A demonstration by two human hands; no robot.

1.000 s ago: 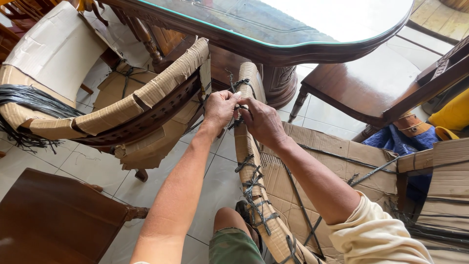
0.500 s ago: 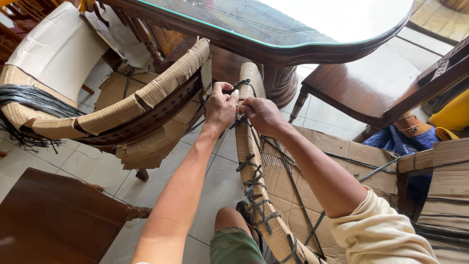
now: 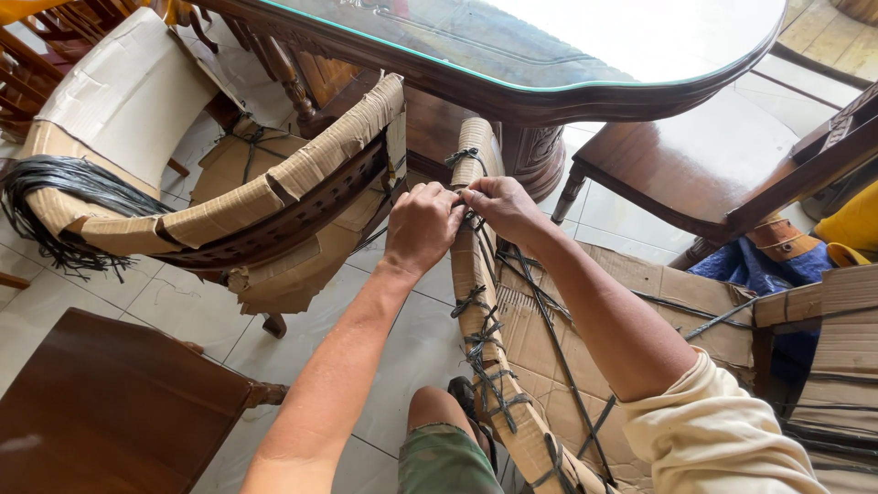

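A curved chair rail (image 3: 476, 274) wrapped in brown cardboard runs from my knee up toward the table, bound with several knots of black plastic string (image 3: 472, 302). My left hand (image 3: 421, 229) and my right hand (image 3: 498, 206) meet on the upper part of this rail. Both pinch the black string at one knot, fingers closed on it. More black string (image 3: 540, 311) stretches down over the cardboard-covered seat panel (image 3: 585, 320) below my right forearm.
Another cardboard-wrapped chair (image 3: 238, 210) stands at left with a bundle of black strings (image 3: 55, 183) hanging on its arm. A glass-topped wooden table (image 3: 549, 55) is ahead, a bare wooden chair (image 3: 677, 165) at right, a dark wooden surface (image 3: 101, 412) bottom left, blue cloth (image 3: 759, 265) at right.
Both hands have stayed at the same knot on the rail; the fingers shifted slightly, working the black string tighter.
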